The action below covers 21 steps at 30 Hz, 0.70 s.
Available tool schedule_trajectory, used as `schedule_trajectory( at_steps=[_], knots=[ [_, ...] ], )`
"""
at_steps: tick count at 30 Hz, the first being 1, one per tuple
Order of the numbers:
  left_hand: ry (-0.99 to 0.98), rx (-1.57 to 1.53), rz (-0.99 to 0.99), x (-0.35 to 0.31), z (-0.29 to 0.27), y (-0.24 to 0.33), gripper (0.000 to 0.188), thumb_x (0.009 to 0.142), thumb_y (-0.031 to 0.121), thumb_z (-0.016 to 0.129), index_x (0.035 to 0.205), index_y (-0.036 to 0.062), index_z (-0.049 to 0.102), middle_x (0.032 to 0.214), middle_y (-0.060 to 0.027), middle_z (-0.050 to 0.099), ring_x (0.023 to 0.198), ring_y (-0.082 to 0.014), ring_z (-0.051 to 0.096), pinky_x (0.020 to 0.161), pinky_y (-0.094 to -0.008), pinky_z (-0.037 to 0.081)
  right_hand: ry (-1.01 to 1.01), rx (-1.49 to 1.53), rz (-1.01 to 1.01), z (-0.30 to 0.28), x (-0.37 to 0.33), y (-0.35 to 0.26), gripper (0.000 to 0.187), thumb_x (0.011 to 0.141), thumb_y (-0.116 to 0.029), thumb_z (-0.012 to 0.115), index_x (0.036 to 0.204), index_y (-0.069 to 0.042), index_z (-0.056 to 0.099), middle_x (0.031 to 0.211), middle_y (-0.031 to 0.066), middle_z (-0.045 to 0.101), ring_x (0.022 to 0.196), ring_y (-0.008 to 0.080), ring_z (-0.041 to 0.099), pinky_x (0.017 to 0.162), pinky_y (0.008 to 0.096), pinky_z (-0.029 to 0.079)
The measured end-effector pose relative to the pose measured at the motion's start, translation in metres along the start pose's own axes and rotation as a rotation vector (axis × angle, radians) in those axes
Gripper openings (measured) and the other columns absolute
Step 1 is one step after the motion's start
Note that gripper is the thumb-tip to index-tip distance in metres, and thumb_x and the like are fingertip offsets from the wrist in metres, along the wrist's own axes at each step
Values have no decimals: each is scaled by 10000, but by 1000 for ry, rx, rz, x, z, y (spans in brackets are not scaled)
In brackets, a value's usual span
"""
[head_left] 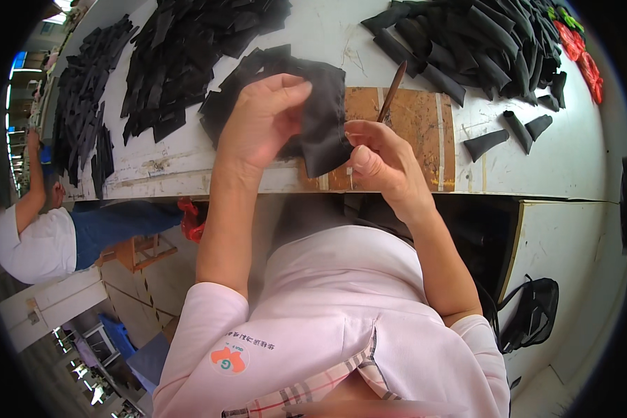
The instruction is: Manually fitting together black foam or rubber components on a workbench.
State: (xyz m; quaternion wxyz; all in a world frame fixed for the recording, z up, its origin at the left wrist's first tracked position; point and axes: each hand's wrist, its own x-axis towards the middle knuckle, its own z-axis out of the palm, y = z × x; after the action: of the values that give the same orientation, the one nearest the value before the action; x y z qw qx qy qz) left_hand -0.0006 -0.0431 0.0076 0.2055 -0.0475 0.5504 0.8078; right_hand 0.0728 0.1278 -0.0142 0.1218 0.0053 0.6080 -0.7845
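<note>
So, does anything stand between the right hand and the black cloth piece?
Nothing visible does. The right hand has its fingertips at the right edge of the black cloth piece. The brown pointed stick rises beyond the hand, not between it and the cloth.

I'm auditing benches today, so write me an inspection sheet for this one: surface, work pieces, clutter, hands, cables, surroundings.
Surface: white table, scuffed and marked; worn brown board near its front edge.
Work pieces: dark fabric piece held up; flat dark heaps left, curled dark pieces right.
Clutter: red plastic bag at far right.
Hands: left hand grips the fabric piece; right hand at its right edge, grip unclear.
Cables: nothing seen.
Surroundings: another person at left; black bag lower right.
</note>
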Motion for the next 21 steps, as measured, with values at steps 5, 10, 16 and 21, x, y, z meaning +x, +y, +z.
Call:
schedule_trajectory(
  at_steps=[5,10,16,21],
  knots=[
    [-147,280,36,-9,3,-8,63,762,74,605,782,17,589,657,7,566,565,-31,504,507,-143,379,-266,500,247,2,-1,10,434,762,-364,635,968,6,543,851,57,573,764,121,561,706,261,475],
    [-30,318,99,-15,16,-25,100,787,98,584,810,1,581,677,1,572,572,-38,509,531,-152,400,15,782,366,22,-1,11,104,804,-103,595,840,-6,593,784,53,619,681,108,597,666,247,506],
    [131,-182,130,-47,10,-44,207,819,156,525,941,-10,543,814,-74,573,689,-134,550,645,-248,446,121,563,118,22,4,26,231,831,-239,574,750,-23,580,639,30,569,507,61,501,457,186,392],
    [199,122,266,-77,15,-59,260,803,119,510,1005,-44,502,810,-82,594,694,-110,566,592,-211,438,215,537,159,21,4,28,144,832,-187,570,824,-44,557,764,38,604,668,98,584,565,232,481]
  ],
)
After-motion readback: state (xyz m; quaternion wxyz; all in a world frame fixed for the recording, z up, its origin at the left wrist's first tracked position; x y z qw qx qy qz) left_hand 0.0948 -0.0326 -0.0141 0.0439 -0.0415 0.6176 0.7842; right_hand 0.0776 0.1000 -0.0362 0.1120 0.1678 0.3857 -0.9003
